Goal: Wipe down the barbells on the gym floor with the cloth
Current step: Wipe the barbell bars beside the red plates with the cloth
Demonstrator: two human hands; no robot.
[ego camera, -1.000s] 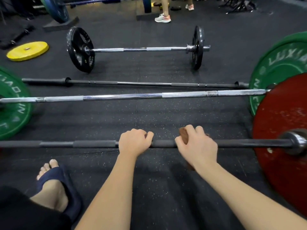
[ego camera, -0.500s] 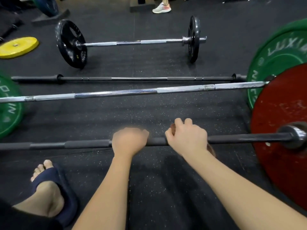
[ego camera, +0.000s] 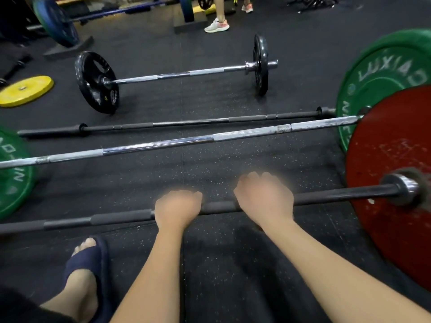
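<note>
The near bar (ego camera: 116, 217) is dark metal with a dull, matt look, and the long bar (ego camera: 163, 144) behind it is shiny silver metal with rougher grey patches. The red plate (ego camera: 396, 229) looks scratched and worn, and the floor (ego camera: 210, 264) is black rubber with tiny white specks.

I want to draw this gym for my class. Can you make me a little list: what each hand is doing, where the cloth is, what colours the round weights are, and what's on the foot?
Left hand: left hand grips the near black bar
Right hand: right hand grips the same bar, closer to the red plate
Cloth: not visible; both hands are blurred
Weights: red plate on this bar, green plate behind it, yellow plate flat on the floor
Foot: bare toes in a dark blue slipper, left of the arms
</note>
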